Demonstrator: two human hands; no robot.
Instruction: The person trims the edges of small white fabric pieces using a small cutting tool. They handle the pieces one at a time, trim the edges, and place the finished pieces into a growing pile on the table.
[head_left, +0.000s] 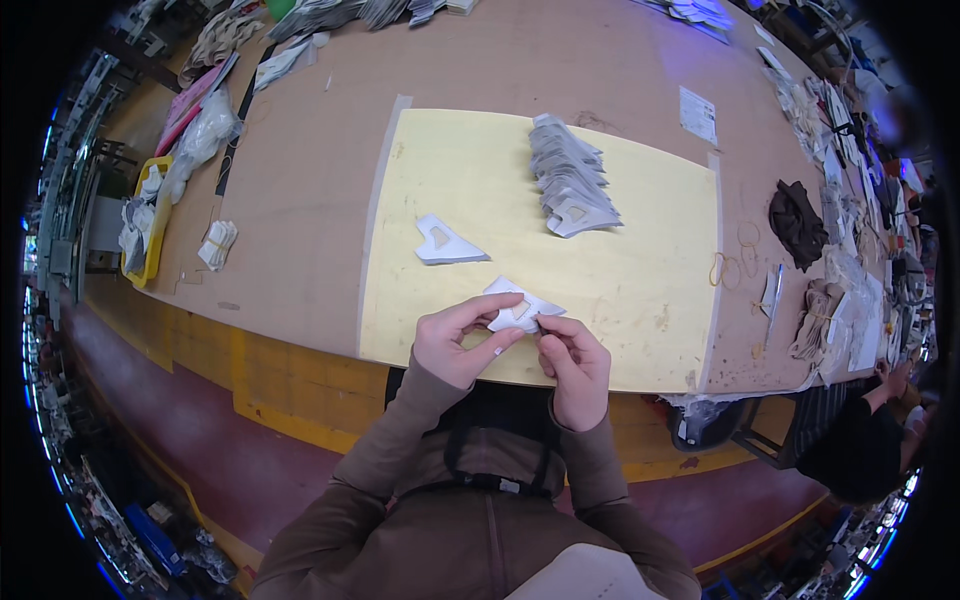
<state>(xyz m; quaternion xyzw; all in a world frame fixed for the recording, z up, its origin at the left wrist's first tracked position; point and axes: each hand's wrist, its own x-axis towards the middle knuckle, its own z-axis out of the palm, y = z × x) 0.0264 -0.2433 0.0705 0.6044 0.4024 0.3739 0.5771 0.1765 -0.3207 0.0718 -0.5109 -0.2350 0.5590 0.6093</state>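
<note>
Over the near edge of a yellow sheet [480,140], both my hands hold one white-grey fabric piece [541,304] with a small cut-out window. My left hand [458,338] pinches its left side between thumb and fingers. My right hand [577,365] grips its lower right edge with the fingertips, which partly hide that edge. Just beyond to the left lies a similar single piece [447,245], flat, with its own window and a pointed right end. Farther off, a long overlapping stack of such pieces [570,180] runs away from me.
On the left are a banded white bundle [217,245] and a yellow bin [152,240]. To the right lie rubber bands [724,268], a dark cloth [797,224], a thin blue-and-white tool [771,293] and a paper [698,116]. Another person [865,440] is at the far right.
</note>
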